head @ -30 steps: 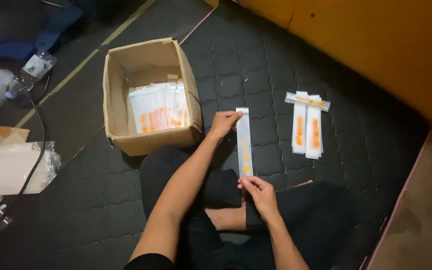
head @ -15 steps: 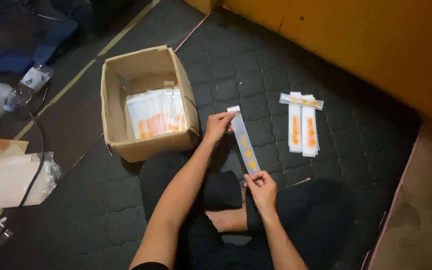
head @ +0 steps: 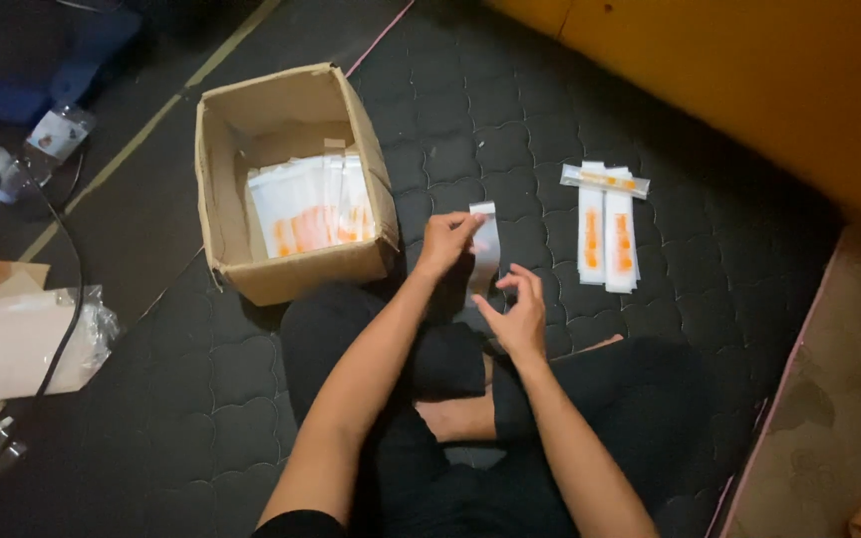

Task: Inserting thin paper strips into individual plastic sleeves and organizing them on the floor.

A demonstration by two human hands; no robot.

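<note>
Just one packet (head: pixel 485 249) is in hand: the left hand (head: pixel 445 242) pinches its top edge, while the right hand (head: pixel 517 314) hangs loose and spread beside its lower end, gripping nothing. One box (head: pixel 291 179) holds a stack of packets. About three more packets (head: pixel 607 224) lie on the mat (head: pixel 470 120), one set crosswise on top.

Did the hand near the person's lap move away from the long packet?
Yes. The right hand let go of the packet and opened; its spot beside the box barely changed.
</note>
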